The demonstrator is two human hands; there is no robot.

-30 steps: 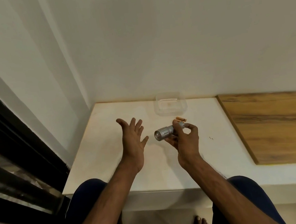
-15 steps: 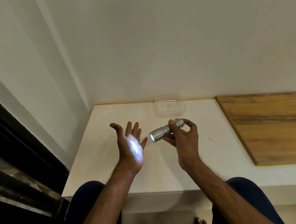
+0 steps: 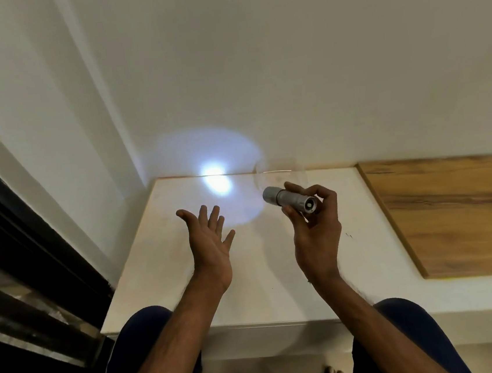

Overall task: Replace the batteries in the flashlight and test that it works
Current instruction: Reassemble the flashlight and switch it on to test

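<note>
A small silver flashlight (image 3: 289, 201) is held above the white table (image 3: 266, 275) by my right hand (image 3: 316, 227), fingers wrapped round its body, tail cap toward me. It is lit: a bright spot (image 3: 215, 177) falls on the table's far edge and the wall behind. My left hand (image 3: 211, 244) hovers palm up, fingers spread, holding nothing, to the left of the flashlight and below the beam. The loose batteries are hidden from view.
A clear plastic container (image 3: 279, 172) sits at the back of the table, just behind the flashlight. A wooden board (image 3: 453, 210) covers the surface to the right. A dark window frame (image 3: 33, 254) runs along the left. My knees and a foot show below the table edge.
The flashlight came on, first lighting my left palm, then swung away to point at the back wall. My right hand rose and turned; the left hand stayed spread.
</note>
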